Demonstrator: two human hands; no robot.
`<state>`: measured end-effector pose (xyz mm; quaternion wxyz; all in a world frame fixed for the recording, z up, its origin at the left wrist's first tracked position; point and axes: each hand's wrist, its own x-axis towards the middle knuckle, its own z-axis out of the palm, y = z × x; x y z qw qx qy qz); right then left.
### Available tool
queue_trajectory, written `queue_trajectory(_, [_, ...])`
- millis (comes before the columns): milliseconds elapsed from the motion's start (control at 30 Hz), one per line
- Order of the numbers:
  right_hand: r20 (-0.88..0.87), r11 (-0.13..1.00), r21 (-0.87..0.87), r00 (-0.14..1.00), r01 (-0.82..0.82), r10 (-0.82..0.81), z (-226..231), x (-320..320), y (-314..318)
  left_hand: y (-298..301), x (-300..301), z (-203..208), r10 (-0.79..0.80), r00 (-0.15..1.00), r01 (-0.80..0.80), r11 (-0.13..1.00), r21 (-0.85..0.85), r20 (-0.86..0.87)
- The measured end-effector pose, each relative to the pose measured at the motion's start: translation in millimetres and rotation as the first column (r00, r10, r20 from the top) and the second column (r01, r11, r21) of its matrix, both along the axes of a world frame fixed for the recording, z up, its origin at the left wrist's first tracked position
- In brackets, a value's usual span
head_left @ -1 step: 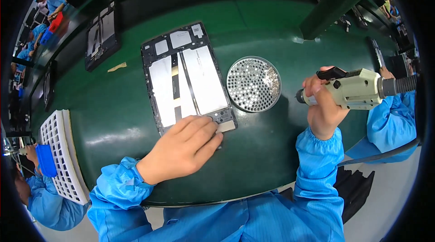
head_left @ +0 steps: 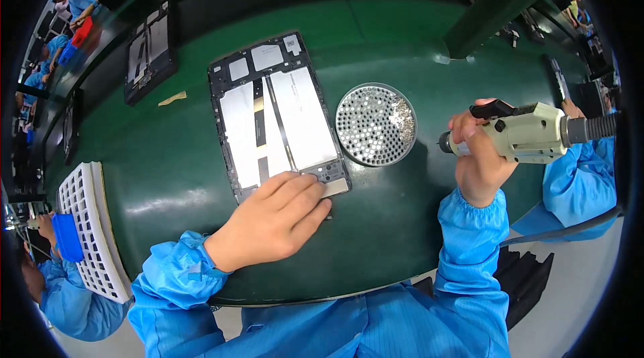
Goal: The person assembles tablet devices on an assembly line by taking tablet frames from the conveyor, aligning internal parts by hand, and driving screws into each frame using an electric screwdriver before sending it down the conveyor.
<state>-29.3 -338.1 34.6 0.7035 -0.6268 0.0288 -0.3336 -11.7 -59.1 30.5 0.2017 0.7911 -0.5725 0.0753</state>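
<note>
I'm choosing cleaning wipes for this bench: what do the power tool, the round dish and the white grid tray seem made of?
Power tool: likely hard plastic, pale green; its smooth shell has moulded contours.
Round dish: perhaps clear plastic or glass, judging by its see-through, shiny rim.
White grid tray: matte, possibly foam or plastic; its thick, dull walls leave it open.
</note>
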Motion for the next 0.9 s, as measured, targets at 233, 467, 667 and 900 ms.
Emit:
queue_trajectory(233, [-0.039,0.997,-0.073,0.999,0.009,-0.012,-1,0,1,-3,3,-10,-0.075,0.995,0.073,0.997,0.041,0.063])
queue_trajectory(467, [-0.046,0.997,-0.079,0.999,0.008,-0.011,-3,2,2,-6,10,-11,-0.039,0.998,0.034,0.995,-0.09,-0.054])
queue_trajectory(667, [0.003,0.998,-0.048,0.999,-0.044,0.044,-6,1,-4,-14,17,-12,0.121,0.985,-0.141,0.975,-0.171,-0.123])
queue_trajectory(900, [-0.014,0.998,-0.055,0.999,-0.04,0.039,-4,2,-1,-15,17,-22,0.061,0.99,-0.089,0.972,-0.218,-0.128])
